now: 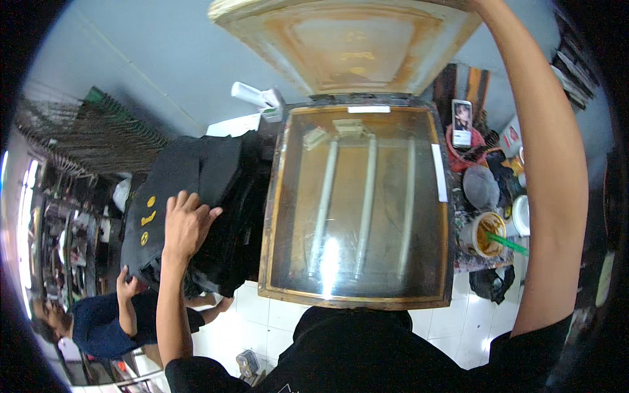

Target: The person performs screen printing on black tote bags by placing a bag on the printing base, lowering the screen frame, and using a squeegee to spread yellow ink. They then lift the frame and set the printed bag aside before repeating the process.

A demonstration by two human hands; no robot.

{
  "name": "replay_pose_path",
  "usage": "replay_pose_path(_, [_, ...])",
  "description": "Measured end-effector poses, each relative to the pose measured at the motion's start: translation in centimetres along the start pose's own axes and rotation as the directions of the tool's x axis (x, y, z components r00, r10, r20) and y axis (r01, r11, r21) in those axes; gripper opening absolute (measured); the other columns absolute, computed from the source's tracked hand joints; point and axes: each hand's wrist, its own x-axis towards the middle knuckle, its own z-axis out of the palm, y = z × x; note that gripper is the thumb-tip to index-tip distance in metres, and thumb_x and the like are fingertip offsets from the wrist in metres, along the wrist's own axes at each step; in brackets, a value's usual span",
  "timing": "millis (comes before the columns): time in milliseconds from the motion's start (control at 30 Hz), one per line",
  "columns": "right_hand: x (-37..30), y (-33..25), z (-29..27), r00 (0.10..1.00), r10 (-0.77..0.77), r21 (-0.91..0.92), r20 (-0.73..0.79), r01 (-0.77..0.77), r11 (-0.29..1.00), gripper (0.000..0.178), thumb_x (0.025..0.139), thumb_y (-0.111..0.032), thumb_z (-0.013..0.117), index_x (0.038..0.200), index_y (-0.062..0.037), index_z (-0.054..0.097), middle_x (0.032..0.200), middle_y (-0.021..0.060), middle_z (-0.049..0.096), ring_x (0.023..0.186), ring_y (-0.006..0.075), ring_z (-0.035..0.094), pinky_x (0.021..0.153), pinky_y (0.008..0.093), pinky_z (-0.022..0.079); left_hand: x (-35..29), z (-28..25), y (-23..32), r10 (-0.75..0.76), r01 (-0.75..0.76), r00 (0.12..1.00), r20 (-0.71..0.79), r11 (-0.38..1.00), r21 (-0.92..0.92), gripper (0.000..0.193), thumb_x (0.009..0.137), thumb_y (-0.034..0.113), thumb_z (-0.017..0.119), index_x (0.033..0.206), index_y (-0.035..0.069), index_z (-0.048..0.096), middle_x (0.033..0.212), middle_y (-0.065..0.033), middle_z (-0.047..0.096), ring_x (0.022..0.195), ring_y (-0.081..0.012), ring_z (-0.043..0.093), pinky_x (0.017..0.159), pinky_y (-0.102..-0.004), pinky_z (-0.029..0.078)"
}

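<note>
My left hand [188,223] rests on a pile of black fabric pieces [190,164], its bent fingers closed on the top piece beside several small yellow prints. My right arm stretches upward to the corner of a raised wooden screen printing frame [354,56]. The right hand [480,4] grips that corner, mostly cut off by the picture's upper edge. Yellowish stains and marks show on the frame's mesh. Below it, in front of me, lies a glass-topped wooden printing table [357,209] with three white tubes under the glass and pale strips at its edges.
At right stand a tub of yellow ink [483,236] with a green-handled tool [508,244], a white lid [521,215] and a phone [462,122]. A black plastic bag [491,283] lies below. Another person [114,321] is at far left, beside the pile. Racks [98,131] line the left wall.
</note>
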Motion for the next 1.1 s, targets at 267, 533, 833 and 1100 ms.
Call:
replay_pose_path(267, [0.0, -0.6, 0.1, 1.000, -0.024, 0.075, 0.011, 0.023, 0.997, 0.028, 0.082, -0.015, 0.065, 0.099, 0.0033, 0.075, 0.093, 0.0314, 0.072, 0.089, 0.0398, 0.072, 0.083, 0.0461, 0.055, -2.3, 2.5, -0.6, -0.018, 0.018, 1.000, 0.000, 0.999, 0.038, 0.016, 0.088, 0.018, 0.067, 0.094, 0.003, 0.070, 0.094, -0.0147, 0.070, 0.100, -0.0318, 0.062, 0.093, -0.0440, 0.043])
replay_pose_path(533, [0.3, -0.3, 1.2, 0.997, -0.076, -0.032, -0.030, 0.075, 0.997, 0.031, 0.078, -0.012, 0.059, 0.096, 0.0083, 0.074, 0.097, 0.0371, 0.068, 0.094, 0.0469, 0.071, 0.085, 0.0488, 0.056, -1.0, -1.3, 0.4, -0.245, 0.250, 0.968, 0.052, 0.954, -0.165, 0.031, 0.093, 0.025, 0.070, 0.080, -0.002, 0.062, 0.081, -0.0218, 0.064, 0.078, -0.0398, 0.063, 0.071, -0.0470, 0.050])
replay_pose_path(833, [0.4, 0.4, 0.9, 0.995, -0.083, -0.025, -0.062, 0.082, 0.996, 0.031, 0.078, -0.013, 0.059, 0.094, 0.0087, 0.073, 0.097, 0.0363, 0.068, 0.096, 0.0470, 0.070, 0.086, 0.0487, 0.055, 8.7, -3.0, 14.9, 0.508, 0.047, 0.826, 0.243, 0.369, -0.928, 0.058, 0.109, 0.051, 0.040, 0.140, 0.005, 0.058, 0.150, -0.0274, 0.049, 0.145, -0.0355, 0.043, 0.119, -0.0471, 0.034])
replay_pose_path(1100, [-0.8, -1.0, 0.5, 0.999, -0.038, 0.004, -0.027, 0.039, 0.999, 0.031, 0.077, -0.013, 0.059, 0.092, 0.0106, 0.073, 0.097, 0.0377, 0.067, 0.096, 0.0481, 0.069, 0.087, 0.0495, 0.055, 14.6, 10.9, 27.3, 0.474, -0.478, 0.859, -0.194, 0.603, -0.639, 0.065, 0.099, 0.053, 0.055, 0.153, 0.017, 0.049, 0.165, -0.0172, 0.033, 0.155, -0.0332, 0.025, 0.127, -0.0528, 0.015])
